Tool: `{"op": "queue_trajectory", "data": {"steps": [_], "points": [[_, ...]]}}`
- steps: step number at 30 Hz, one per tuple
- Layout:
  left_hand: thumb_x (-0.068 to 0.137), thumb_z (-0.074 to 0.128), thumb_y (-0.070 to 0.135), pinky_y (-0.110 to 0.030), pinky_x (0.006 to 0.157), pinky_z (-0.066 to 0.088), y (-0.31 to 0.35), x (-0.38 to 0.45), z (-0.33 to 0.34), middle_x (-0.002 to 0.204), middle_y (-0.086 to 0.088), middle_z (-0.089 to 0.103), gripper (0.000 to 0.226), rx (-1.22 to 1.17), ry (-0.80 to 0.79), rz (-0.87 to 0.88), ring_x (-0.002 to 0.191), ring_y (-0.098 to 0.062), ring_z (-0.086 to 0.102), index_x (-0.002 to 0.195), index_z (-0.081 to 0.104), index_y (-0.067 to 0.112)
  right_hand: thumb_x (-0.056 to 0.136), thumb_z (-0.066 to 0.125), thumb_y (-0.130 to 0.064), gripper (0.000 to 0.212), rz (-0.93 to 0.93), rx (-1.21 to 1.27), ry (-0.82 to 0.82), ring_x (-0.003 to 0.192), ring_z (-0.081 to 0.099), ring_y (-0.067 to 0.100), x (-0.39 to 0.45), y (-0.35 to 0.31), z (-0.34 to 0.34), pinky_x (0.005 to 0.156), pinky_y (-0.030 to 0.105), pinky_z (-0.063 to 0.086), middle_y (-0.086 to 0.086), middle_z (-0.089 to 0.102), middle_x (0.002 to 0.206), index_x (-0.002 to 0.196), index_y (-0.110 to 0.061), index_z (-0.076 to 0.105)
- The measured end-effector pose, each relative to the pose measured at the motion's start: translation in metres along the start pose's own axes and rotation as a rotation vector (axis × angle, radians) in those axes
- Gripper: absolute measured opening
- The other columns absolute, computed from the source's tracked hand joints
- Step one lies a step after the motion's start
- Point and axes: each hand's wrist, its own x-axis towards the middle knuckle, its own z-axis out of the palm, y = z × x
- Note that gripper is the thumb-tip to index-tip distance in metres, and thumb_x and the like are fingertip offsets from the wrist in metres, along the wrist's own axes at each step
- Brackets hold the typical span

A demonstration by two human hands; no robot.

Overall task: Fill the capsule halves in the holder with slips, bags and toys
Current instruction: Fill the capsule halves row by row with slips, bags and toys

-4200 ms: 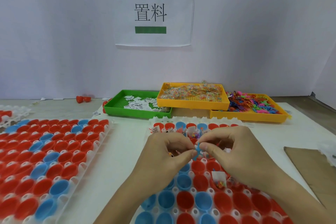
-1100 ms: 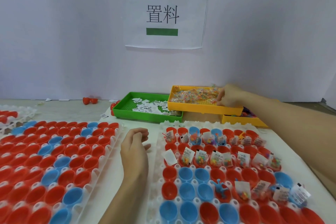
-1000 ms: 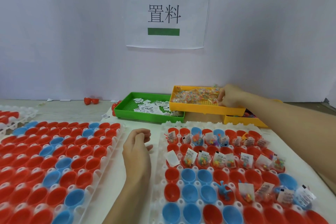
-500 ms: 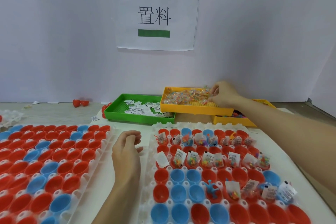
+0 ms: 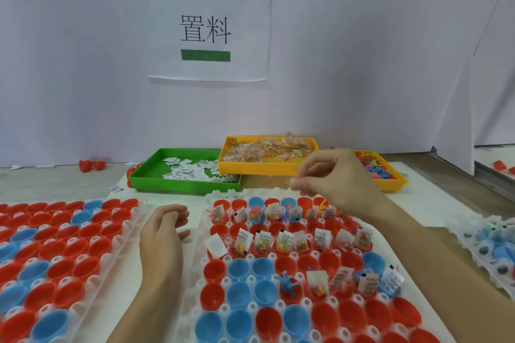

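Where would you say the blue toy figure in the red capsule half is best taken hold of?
Pinch the blue toy figure by its raised upper limbs, coming from straight above. It stands upright, poking out over the red capsule half, whose wall blocks any sideways approach.

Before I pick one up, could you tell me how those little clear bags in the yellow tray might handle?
The clear bags lie crumpled in a loose heap, so probably floppy and light. Their glossy film looks slippery; a fingertip pinch likely suits them.
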Motion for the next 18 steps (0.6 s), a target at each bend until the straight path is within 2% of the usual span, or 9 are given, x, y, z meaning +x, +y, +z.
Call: {"op": "queue_trajectory", "data": {"steps": [3,7,11,15,18], "points": [[0.098,0.039,0.005,-0.034,0.073,0.05,0.002,-0.001,0.0,0.097,-0.006,0.068,0.033,0.003,-0.011,0.004,0.097,-0.023,0.064,0.086,0.067,0.017,0.073,0.085,-0.009,0.009,0.015,0.071,-0.116,0.065,0.073,0.018,-0.026,-0.006,0.0,0.065,0.025,0.059,0.003,0.075,0.07,0.074,-0.014,0.078],[0.098,0.039,0.005,-0.033,0.072,0.049,0.002,-0.002,0.001,0.097,-0.005,0.068,0.033,0.034,-0.034,0.016,0.098,-0.024,0.064,0.086,0.067,0.017,0.08,0.08,-0.004,0.01,-0.01,0.089,-0.307,0.068,0.074,0.02,-0.041,-0.012,0.0,0.066,0.023,0.058,0.003,0.076,0.074,0.08,-0.014,0.079],[0.099,0.039,0.005,-0.035,0.075,0.049,0.002,-0.004,0.002,0.098,-0.004,0.069,0.033,0.061,-0.043,0.022,0.1,-0.024,0.064,0.087,0.067,0.019,0.082,0.077,-0.001,0.013,-0.006,0.055,-0.434,0.072,0.073,0.015,-0.046,-0.017,0.004,0.069,0.022,0.057,0.001,0.076,0.08,0.085,-0.013,0.08],[0.099,0.04,0.007,-0.035,0.076,0.05,0.005,-0.006,0.002,0.099,-0.001,0.069,0.033,0.077,-0.054,0.028,0.101,-0.021,0.064,0.087,0.067,0.021,0.082,0.078,-0.008,0.013,0.02,-0.017,-0.527,0.076,0.073,0.014,-0.049,-0.018,0.01,0.076,0.032,0.061,-0.001,0.076,0.082,0.091,-0.018,0.076],[0.099,0.04,0.008,-0.035,0.076,0.049,0.009,-0.008,0.001,0.099,0.002,0.069,0.033,0.092,-0.063,0.047,0.101,-0.018,0.063,0.087,0.067,0.023,0.083,0.077,-0.01,0.008,0.001,-0.115,-0.59,0.074,0.072,0.007,-0.052,-0.021,0.014,0.07,0.023,0.058,-0.007,0.075,0.078,0.084,-0.018,0.078]]}}
